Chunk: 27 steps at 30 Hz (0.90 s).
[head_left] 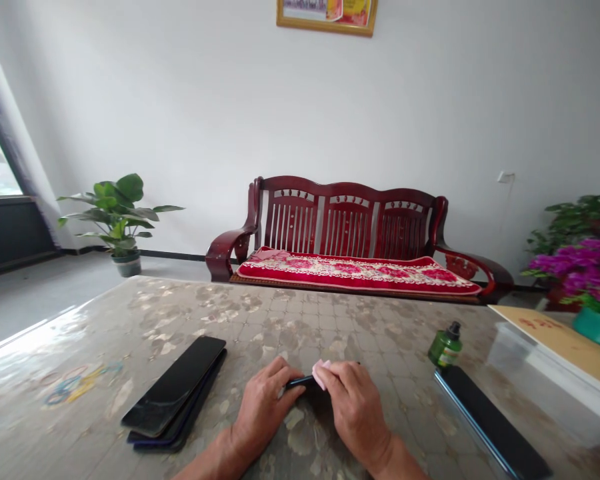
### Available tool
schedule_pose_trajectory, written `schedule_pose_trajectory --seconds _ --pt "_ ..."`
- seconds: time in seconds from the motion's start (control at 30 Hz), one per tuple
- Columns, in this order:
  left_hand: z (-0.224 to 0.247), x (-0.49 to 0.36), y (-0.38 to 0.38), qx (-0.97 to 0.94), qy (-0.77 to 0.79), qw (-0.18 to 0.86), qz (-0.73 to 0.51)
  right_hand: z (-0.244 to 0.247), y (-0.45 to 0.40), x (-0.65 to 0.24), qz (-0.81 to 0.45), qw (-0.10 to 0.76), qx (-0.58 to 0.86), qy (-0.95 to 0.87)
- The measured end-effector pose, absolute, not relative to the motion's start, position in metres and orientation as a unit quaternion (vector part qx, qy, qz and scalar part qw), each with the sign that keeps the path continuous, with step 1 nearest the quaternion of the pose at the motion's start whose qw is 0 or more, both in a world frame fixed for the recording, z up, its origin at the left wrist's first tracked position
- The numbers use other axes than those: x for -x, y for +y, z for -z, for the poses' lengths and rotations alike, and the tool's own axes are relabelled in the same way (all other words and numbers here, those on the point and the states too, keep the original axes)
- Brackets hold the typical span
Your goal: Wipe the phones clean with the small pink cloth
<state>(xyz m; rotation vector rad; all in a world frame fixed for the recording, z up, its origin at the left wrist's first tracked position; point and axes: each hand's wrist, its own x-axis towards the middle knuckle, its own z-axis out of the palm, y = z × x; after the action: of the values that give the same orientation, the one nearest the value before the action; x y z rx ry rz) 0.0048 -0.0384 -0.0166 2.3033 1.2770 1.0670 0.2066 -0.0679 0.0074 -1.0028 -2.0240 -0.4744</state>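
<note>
My left hand (266, 401) grips one end of a dark smartphone (300, 382), which is seen nearly edge-on just above the table. A small pink cloth (321, 374) is pinched in the fingers of my right hand (356, 408) and pressed against the phone's other end. Much of the phone is hidden behind my fingers. To the left lies a stack of several dark phones (177, 387), fanned slightly. On the right another phone (493, 417) lies with its black screen up, close to a small green bottle (446, 347) with a black pump top.
Colourful rubber bands (77, 385) lie on the patterned tablecloth (260, 320) at the left. A clear plastic box (545, 380) with a tan board (560, 333) on top stands at the right, near purple flowers (587, 267). Beyond the table is a wooden bench (347, 213).
</note>
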Motion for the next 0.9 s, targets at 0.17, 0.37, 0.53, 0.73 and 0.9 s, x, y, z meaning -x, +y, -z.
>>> schedule_pose_trajectory --seconds 0.17,0.37,0.53,0.73,0.9 --pt "0.018 -0.005 -0.038 -0.800 0.440 0.145 -0.381 -0.008 -0.064 -0.209 0.193 0.413 0.391 -0.800" --pt "0.016 -0.006 -0.037 -0.801 0.439 0.132 -0.386 -0.010 -0.058 -0.213 0.195 0.419 0.420 -0.781" --pt "0.017 -0.007 -0.037 -0.806 0.425 0.130 -0.390 -0.006 -0.066 -0.194 0.190 0.395 0.390 -0.810" --pt "0.017 -0.007 -0.033 -0.804 0.426 0.130 -0.394 -0.007 -0.061 -0.205 0.188 0.388 0.420 -0.799" --pt "0.019 -0.008 -0.033 -0.813 0.424 0.110 -0.383 -0.009 -0.054 -0.225 0.201 0.393 0.463 -0.768"
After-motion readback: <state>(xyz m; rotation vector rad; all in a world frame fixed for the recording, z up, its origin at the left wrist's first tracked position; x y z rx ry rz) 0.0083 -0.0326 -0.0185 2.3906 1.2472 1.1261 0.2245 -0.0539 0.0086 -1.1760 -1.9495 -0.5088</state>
